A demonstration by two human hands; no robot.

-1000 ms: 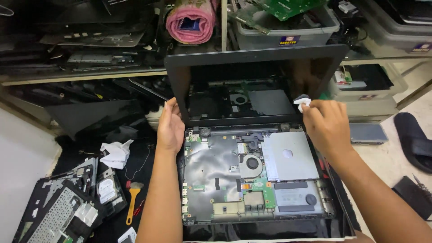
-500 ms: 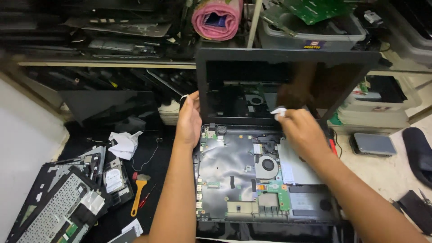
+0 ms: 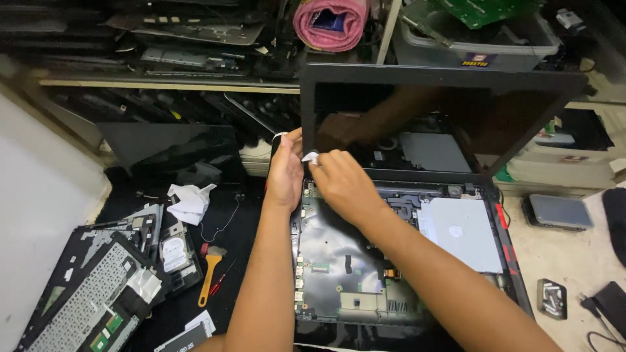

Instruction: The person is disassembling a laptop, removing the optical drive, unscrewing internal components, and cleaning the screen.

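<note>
**Bare board, braced lid, small margin**

The opened black laptop (image 3: 404, 261) lies on the dark desk (image 3: 228, 215) with its motherboard exposed and its glossy screen lid (image 3: 443, 117) upright. The left hand (image 3: 285, 171) grips the lid's left edge; the right hand (image 3: 342, 186) pinches a small white wad, perhaps tissue (image 3: 310, 157), at the lower left screen corner. Pressing hard could strain the hinge or crack the panel, and a slipping forearm might snag the board's connectors.
</note>
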